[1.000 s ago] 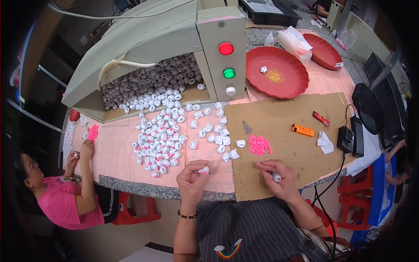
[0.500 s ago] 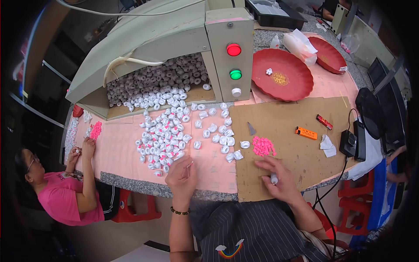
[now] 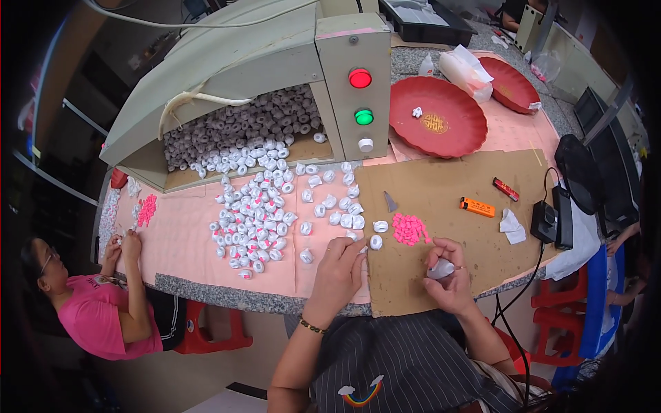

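Note:
My left hand [image 3: 337, 272] reaches to the seam between the pink sheet and the cardboard, its fingertips closed on a small white wrapped piece [image 3: 363, 250], mostly covered by the fingers. Just right of it, another white wrapped ring-like piece [image 3: 376, 241] lies on the cardboard [image 3: 482, 237]. Over the cardboard, my right hand [image 3: 451, 282] curls around a small whitish, translucent bottle-like thing [image 3: 441, 269]. Beyond that hand is a heap of small bright pink pieces [image 3: 409, 229]. Left of my left hand spreads a large pile of white wrapped pieces [image 3: 251, 220], some showing pink.
A grey machine [image 3: 352, 45] with red and green lights stands behind, more pieces inside its opening. Red trays [image 3: 461, 131], an orange box-cutter-like object [image 3: 477, 206], a blade [image 3: 390, 202] and a black device [image 3: 546, 221] lie about. Another person [image 3: 96, 303] works at left.
My left hand has moved right, from beside the pile to the pieces at the cardboard edge, which have shifted slightly right. My right hand has turned, showing more of the whitish thing.

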`<state>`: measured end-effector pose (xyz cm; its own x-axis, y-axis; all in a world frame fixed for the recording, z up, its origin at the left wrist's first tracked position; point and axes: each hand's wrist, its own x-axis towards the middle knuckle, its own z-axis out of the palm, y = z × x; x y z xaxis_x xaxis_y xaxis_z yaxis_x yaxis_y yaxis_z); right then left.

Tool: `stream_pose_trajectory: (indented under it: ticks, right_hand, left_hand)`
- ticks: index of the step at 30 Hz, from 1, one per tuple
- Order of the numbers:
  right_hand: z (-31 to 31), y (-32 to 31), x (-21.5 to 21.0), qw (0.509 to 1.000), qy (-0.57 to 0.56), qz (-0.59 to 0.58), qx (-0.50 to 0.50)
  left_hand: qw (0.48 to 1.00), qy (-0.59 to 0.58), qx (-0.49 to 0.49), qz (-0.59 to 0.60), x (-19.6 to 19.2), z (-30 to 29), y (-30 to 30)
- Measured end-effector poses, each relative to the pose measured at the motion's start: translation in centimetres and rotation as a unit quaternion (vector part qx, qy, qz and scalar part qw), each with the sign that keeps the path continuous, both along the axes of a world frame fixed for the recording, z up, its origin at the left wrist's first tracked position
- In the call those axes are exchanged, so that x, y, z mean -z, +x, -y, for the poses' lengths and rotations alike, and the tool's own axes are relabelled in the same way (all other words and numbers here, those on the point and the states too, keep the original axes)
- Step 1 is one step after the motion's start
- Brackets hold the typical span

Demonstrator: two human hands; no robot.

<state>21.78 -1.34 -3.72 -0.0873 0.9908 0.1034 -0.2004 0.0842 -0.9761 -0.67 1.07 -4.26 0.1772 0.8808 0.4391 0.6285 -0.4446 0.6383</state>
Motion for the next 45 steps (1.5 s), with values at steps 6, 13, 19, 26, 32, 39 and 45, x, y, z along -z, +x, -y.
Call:
stream_pose_trajectory:
  ticks: [6,13,19,26,32,39,45]
  right_hand:
    - [-0.8,0.6,0.9,0.985,0.081,0.145,-0.049]
    - [-0.9,0.8,0.6,0.982,0.108,0.127,-0.085]
    - [-0.3,0.4,1.1,0.999,0.005,0.037,-0.021]
    - [-0.4,1.2,-1.2,0.962,0.183,0.197,0.055]
    - [-0.5,1.8,-2.2,0.927,0.245,0.265,0.102]
    - [-0.6,1.5,-2.4,0.909,0.298,0.275,0.097]
    - [-0.8,1.0,-2.4,0.898,0.309,0.296,0.102]
  left_hand:
    - [1.000,0.020,-0.011,-0.007,-0.2,0.8,-0.7]
    - [0.984,-0.106,-0.028,0.144,-0.1,2.7,-0.3]
    - [0.823,-0.269,0.037,0.499,0.4,2.8,2.0]
    - [0.781,-0.277,0.034,0.559,1.2,2.0,4.3]
    - [0.801,-0.287,0.015,0.524,1.4,2.2,4.4]
    - [0.815,-0.282,0.016,0.506,1.3,2.3,4.7]
    - [0.816,-0.278,0.015,0.507,1.3,2.2,4.6]
